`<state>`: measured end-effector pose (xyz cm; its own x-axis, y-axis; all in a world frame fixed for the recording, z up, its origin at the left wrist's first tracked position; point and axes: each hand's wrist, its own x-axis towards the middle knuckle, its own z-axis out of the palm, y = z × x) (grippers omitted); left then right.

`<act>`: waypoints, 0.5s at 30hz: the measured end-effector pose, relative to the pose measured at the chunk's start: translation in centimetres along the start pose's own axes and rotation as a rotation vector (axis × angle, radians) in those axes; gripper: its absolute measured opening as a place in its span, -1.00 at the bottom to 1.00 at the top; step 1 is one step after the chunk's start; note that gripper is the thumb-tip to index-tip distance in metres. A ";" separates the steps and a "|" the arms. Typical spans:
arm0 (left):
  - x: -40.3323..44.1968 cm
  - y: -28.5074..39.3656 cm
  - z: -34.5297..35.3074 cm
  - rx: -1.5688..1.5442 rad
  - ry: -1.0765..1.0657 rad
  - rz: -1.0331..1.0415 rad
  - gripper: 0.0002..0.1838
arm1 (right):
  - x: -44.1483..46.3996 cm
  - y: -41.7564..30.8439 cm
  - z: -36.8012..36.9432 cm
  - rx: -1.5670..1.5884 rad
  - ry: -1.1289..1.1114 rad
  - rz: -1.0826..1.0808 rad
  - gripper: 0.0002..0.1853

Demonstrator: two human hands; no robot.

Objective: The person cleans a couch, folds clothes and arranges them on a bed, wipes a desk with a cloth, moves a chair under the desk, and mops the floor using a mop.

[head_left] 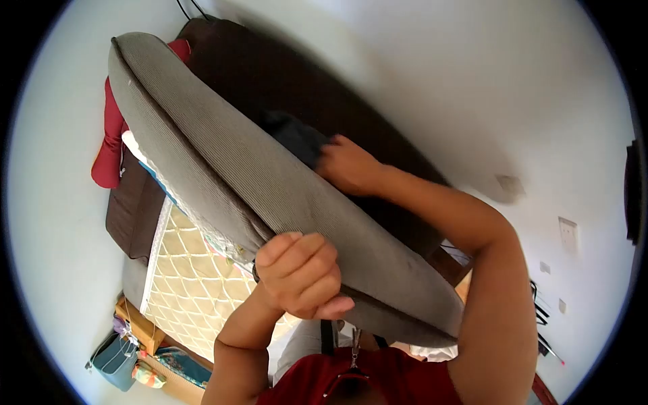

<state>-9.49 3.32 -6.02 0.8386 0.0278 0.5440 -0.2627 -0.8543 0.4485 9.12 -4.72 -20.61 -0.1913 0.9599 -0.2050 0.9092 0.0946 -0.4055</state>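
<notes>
My hands are apart. My left hand is curled tight on the grey cushion, which tilts up in front of me, beside the yellow cover. My right hand touches the dark cloth; I can't tell if it grips.

Bed, its pale yellow quilted surface patterned with a white lattice and bordered in white along the left edge, as viewed. Beyond the upper end of that edge: a dark brown upholstered block, with a red cushion above it, near the left wall. Off the lower left corner: a wooden cabinet, a blue-grey bag and a small multicoloured pouch. Right wall: a white socket plate above two smaller plates; a dark object, unidentifiable, at the margin.
</notes>
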 end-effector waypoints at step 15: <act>0.2 0.8 1.2 -0.053 0.144 -0.032 -0.28 | -10.6 -1.7 -8.3 0.573 0.167 0.275 -0.44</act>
<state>-8.94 2.00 -6.35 0.7709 0.1318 0.6232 -0.2650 -0.8234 0.5019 12.65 -12.91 -10.34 0.1220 0.9614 -0.2466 0.5669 -0.2715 -0.7778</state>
